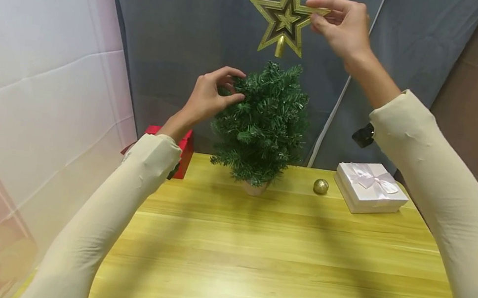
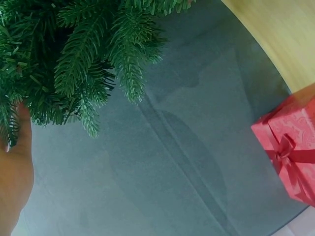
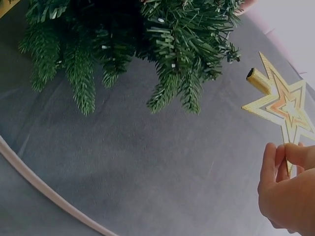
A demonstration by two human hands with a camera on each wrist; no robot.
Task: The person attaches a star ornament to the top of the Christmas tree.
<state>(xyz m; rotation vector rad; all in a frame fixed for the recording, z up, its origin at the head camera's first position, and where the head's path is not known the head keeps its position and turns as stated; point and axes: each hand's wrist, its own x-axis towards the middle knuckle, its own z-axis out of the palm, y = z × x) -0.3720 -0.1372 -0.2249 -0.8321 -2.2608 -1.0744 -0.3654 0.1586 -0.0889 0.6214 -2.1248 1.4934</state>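
A gold star tree topper (image 1: pixel 287 19) is held upright above the green artificial Christmas tree (image 1: pixel 265 117), its hollow socket pointing down, apart from the tip. My right hand (image 1: pixel 345 28) pinches one point of the star between thumb and fingers. In the right wrist view, the star (image 3: pixel 285 105) shows the open end of its socket, and the right hand (image 3: pixel 288 191) holds it by one arm. At the tree's upper left, my left hand (image 1: pixel 212 91) grips a branch with curled fingers and thumb. Foliage partly hides the left hand (image 2: pixel 17 167) in the left wrist view.
A gold bauble (image 1: pixel 321 186) lies on the yellow wooden table (image 1: pixel 244 254), right of the tree. Further right stands a pale gift box (image 1: pixel 370 187) with a bow. A red gift box (image 1: pixel 185 155) sits behind my left forearm. Grey cloth (image 1: pixel 178 22) hangs behind.
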